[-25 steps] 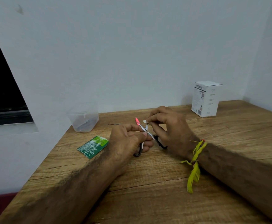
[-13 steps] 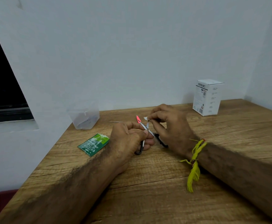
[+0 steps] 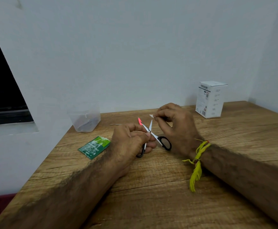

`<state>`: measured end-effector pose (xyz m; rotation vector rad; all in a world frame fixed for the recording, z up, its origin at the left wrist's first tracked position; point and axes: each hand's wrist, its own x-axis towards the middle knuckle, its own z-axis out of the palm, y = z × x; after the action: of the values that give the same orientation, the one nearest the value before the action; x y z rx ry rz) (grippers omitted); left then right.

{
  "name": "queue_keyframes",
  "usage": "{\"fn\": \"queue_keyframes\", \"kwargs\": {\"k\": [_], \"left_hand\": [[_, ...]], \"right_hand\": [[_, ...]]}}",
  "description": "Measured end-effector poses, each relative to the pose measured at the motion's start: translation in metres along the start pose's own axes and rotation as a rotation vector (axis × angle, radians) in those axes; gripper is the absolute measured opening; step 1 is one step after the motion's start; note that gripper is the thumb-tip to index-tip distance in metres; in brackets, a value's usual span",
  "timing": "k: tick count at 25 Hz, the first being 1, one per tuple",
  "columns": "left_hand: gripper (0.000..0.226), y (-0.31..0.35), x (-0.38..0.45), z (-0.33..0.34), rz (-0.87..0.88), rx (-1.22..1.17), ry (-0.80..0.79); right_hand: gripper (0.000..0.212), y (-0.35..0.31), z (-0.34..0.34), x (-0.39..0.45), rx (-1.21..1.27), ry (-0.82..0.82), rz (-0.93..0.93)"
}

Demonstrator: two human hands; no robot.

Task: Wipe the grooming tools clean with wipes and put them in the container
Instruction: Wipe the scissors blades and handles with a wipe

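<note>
Small scissors [image 3: 156, 138] with black handles are spread apart over the wooden table [image 3: 159, 187]; one blade tip carries a pink cap. My left hand [image 3: 130, 139] grips them at the pivot and one handle. My right hand [image 3: 176, 126] is just right of the blades and pinches a small white wipe [image 3: 151, 116] a little above the bare blade tip, apart from it. A clear plastic container [image 3: 85, 119] stands at the back left against the wall, with dark items inside. A thin metal tool [image 3: 116, 124] lies flat behind my left hand.
A green wipe sachet [image 3: 94, 147] lies left of my left hand. A white carton box [image 3: 211, 99] stands at the back right near the wall corner. The table's left edge runs close beside the container and sachet. A dark window opening is at far left.
My right hand has lifted the wipe up off the blade tip and moved slightly right. The scissor blades and handles have spread wider. My left hand stays in place.
</note>
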<state>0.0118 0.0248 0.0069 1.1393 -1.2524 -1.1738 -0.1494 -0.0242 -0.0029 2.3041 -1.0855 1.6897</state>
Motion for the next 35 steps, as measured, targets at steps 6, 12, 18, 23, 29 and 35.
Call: {"fn": "queue_keyframes", "kwargs": {"k": [6,12,18,23,29,35], "left_hand": [[0.008,-0.001,0.0,0.001,0.0,-0.018,0.01],[0.008,-0.002,0.002,0.002,0.0,-0.021,0.023],[0.006,-0.003,0.002,0.001,0.0,-0.023,0.028],[0.007,-0.004,0.002,0.0,-0.004,-0.054,0.023],[0.009,-0.002,0.001,0.0,0.001,-0.091,0.04],[0.016,-0.002,0.003,-0.003,-0.005,-0.125,0.039]], "right_hand": [[0.01,-0.007,0.003,-0.006,-0.088,-0.084,-0.151],[0.01,-0.007,0.003,-0.008,-0.127,-0.112,-0.15],[0.009,-0.007,0.003,-0.008,-0.141,-0.153,-0.162],[0.01,-0.009,0.003,-0.009,-0.149,-0.183,-0.193],[0.009,-0.012,0.001,-0.008,-0.157,-0.196,-0.208],[0.009,-0.016,-0.001,-0.009,-0.15,-0.199,-0.213]]}}
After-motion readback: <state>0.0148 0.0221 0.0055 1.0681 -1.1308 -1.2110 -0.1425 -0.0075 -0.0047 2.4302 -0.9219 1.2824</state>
